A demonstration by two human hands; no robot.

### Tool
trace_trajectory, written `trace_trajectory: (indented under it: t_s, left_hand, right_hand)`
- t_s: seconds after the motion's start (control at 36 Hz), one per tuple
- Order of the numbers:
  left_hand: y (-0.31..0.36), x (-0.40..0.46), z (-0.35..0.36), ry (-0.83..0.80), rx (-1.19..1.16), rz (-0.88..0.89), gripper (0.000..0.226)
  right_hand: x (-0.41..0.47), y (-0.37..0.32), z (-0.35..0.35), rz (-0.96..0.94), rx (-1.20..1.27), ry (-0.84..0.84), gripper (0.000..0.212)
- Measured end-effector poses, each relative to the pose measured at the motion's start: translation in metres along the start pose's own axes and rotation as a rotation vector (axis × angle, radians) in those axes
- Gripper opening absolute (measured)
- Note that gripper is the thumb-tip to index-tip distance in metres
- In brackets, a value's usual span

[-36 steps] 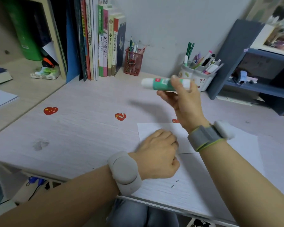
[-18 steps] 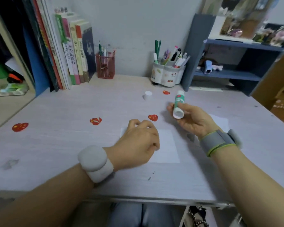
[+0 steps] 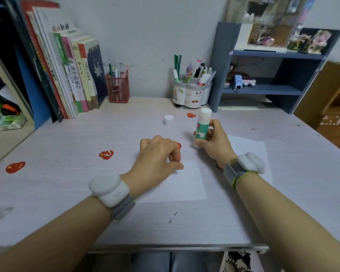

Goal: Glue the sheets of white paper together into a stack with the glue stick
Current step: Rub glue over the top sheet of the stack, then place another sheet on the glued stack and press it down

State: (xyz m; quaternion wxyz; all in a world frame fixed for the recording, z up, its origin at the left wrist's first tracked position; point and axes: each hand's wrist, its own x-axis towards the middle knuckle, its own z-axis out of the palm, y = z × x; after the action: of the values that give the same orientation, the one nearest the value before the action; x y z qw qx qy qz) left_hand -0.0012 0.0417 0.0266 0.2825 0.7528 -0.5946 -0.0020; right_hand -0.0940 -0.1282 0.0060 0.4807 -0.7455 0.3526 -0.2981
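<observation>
Now upright, the uncapped green-and-white glue stick (image 3: 201, 125) sits gripped in your right hand (image 3: 214, 143); your left hand (image 3: 155, 160), fingers loosely curled, rests on the white paper sheet (image 3: 185, 183).

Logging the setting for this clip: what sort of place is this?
Probably a home study desk: books stand along the wall, pen pots sit at the back, and a small blue shelf holds trinkets.

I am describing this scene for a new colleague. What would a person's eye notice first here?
First the uncapped glue stick, held upright by the right hand above the desk's middle. Next the left hand, its fingers curled over a white paper sheet. The white cap stands alone farther back.
</observation>
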Motion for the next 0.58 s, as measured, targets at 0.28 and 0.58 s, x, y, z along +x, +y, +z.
trace_trajectory:
  t_s: [0.28, 0.58]
  left_hand:
    - [0.018, 0.006, 0.008, -0.019, -0.002, 0.019, 0.016]
    - [0.086, 0.051, 0.062, -0.336, 0.188, 0.341, 0.044]
  right_hand:
    - [-0.014, 0.008, -0.020, -0.036, -0.048, -0.008, 0.053]
    - [-0.065, 0.029, -0.116, 0.023, -0.131, 0.339, 0.028]
